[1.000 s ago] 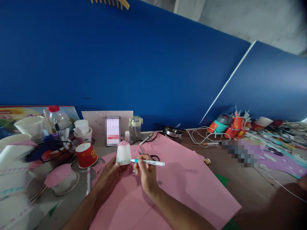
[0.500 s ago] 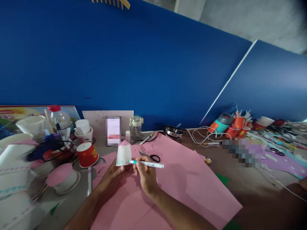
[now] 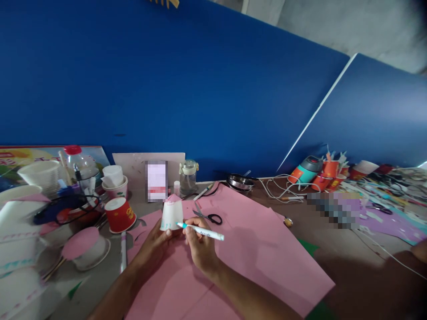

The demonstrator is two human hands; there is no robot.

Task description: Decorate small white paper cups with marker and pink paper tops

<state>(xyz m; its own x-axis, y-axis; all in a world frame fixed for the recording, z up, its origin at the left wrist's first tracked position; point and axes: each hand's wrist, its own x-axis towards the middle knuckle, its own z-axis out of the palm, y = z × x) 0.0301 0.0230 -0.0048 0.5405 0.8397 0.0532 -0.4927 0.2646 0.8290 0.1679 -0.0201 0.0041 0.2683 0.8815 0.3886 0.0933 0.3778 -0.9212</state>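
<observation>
My left hand (image 3: 159, 240) grips a white paper cup (image 3: 172, 213) near its lower rim. The cup is upside down, with pink paper on top and teal marks along its lower edge. In my right hand (image 3: 200, 242) is a white marker (image 3: 205, 232) with a teal end, its tip at the cup's lower right side. Both hands are above a large sheet of pink paper (image 3: 260, 249). Black-handled scissors (image 3: 213, 218) lie on the paper just beyond my right hand.
Left of my hands are a red cup (image 3: 117, 215), a pink-topped cup (image 3: 82, 246) and stacked white cups (image 3: 42, 178). Behind stand a phone (image 3: 156, 181) and a glass jar (image 3: 188, 175). A person's arm (image 3: 419, 253) shows at the right edge.
The marker has tilted, its back end now lower, and its tip has shifted slightly left and up along the cup. More teal marks show on the cup. The view has shifted slightly.
</observation>
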